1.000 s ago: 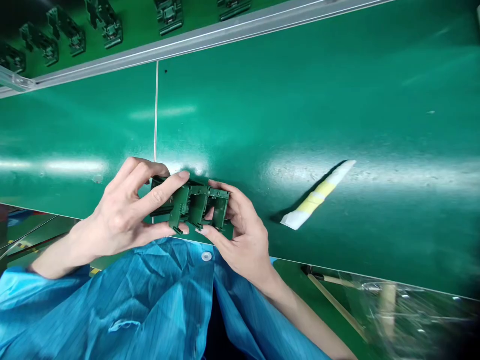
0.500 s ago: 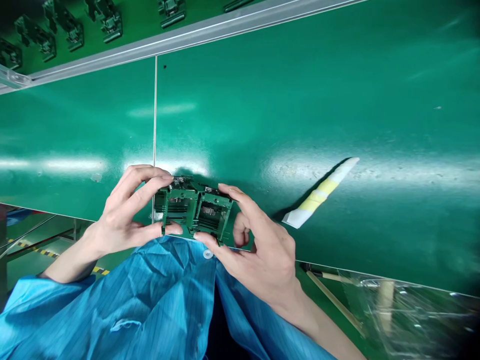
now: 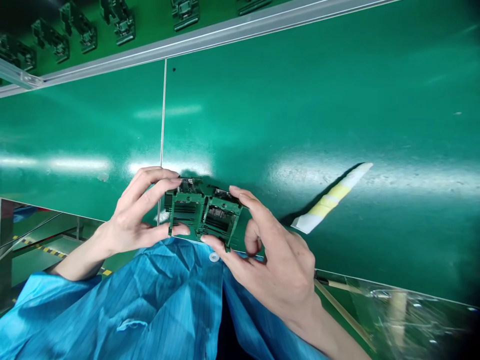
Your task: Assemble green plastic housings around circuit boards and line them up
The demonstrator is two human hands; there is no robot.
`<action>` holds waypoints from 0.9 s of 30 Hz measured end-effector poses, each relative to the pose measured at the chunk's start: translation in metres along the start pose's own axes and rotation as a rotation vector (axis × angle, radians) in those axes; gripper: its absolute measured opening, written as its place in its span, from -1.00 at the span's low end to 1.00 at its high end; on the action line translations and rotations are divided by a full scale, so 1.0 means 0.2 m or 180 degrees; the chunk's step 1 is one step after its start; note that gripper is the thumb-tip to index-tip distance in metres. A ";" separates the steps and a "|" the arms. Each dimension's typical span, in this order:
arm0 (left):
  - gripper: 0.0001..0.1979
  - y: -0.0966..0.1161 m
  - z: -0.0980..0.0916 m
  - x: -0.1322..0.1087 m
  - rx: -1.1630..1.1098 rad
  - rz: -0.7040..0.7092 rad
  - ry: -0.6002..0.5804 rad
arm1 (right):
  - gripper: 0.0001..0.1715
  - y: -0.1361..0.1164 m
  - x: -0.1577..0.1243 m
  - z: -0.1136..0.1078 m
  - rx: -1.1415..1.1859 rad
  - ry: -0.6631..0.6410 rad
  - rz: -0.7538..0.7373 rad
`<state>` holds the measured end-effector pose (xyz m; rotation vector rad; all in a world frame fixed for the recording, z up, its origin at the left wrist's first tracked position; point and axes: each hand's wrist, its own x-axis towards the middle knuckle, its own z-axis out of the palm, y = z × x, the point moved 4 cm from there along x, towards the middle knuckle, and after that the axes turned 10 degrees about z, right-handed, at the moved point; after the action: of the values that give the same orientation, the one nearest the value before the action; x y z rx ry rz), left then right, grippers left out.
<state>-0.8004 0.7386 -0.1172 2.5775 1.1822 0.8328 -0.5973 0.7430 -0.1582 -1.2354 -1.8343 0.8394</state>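
Two dark green plastic frames with metal parts inside stand side by side near the table's front edge, touching or joined at the middle. My left hand (image 3: 137,212) grips the left green frame (image 3: 186,212), fingers on its far side and thumb on the near side. The right green frame (image 3: 221,220) is held by my right hand (image 3: 275,255), index finger at its far corner and thumb along its near edge. My right hand's other fingers are curled in. Whether the two frames are locked together, I cannot tell.
Right of my hands, a tapered tool wrapped in white and yellow tape (image 3: 332,200) lies on the green table (image 3: 300,100). Beyond a metal rail (image 3: 225,37), several similar green parts (image 3: 118,22) lie on a shelf. A transparent bin (image 3: 416,310) sits below the table at the right.
The whole view has shifted, so everything appears slightly further right. Both hands keep the same grip on the two frames, which are tilted a little differently.
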 end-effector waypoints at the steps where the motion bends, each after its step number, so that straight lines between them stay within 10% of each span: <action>1: -0.34 0.00 0.00 0.00 -0.0022 0.0007 0.0004 | -0.32 0.00 0.00 0.00 -0.0029 0.0008 -0.0040; 27: -0.42 0.00 0.01 -0.02 -0.0181 -0.0105 -0.0054 | -0.42 -0.02 0.00 -0.02 -0.0195 -0.0142 0.0036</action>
<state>-0.8012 0.7365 -0.1209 2.5080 1.1757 0.8237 -0.5949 0.7425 -0.1530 -1.2757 -1.9030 0.8284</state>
